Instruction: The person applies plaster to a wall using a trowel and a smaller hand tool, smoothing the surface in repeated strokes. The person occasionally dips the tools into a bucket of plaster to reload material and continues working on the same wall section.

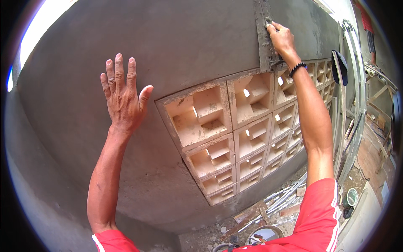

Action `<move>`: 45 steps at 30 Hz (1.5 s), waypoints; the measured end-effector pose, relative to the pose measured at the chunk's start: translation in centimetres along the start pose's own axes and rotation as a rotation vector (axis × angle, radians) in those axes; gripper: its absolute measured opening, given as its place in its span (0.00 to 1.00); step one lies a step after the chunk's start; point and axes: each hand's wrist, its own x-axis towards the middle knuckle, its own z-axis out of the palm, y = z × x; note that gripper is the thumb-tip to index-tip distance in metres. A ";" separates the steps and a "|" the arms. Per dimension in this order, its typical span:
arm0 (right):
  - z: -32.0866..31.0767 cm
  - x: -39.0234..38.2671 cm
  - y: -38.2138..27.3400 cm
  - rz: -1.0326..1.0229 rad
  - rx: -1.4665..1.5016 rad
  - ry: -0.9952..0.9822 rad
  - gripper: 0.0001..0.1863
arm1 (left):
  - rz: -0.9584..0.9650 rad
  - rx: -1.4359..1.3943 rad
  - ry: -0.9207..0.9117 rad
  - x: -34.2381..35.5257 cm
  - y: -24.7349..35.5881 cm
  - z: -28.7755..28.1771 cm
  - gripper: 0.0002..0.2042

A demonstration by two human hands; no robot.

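A grey plastered wall rises in front of me, its surface smooth and damp-looking. My left hand is raised before it with fingers spread and palm toward the plaster; whether it touches I cannot tell. In my right hand, at the upper right, is the handle of a long, narrow plastering float. The float stands nearly upright along the wall, smeared with mortar, its lower end by the top edge of a panel of cream ventilation blocks. My fingers wrap its handle.
Long pale poles stand at the right, with a dark cap hanging there. Below lie white strips, rubble and a bucket. A green-rimmed pail sits lower right. Another person is at the far upper right.
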 end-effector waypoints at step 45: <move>0.9 4.8 -3.3 -0.071 -0.069 0.115 0.27 | -0.086 -0.147 0.142 -8.9 -1.3 0.9 0.40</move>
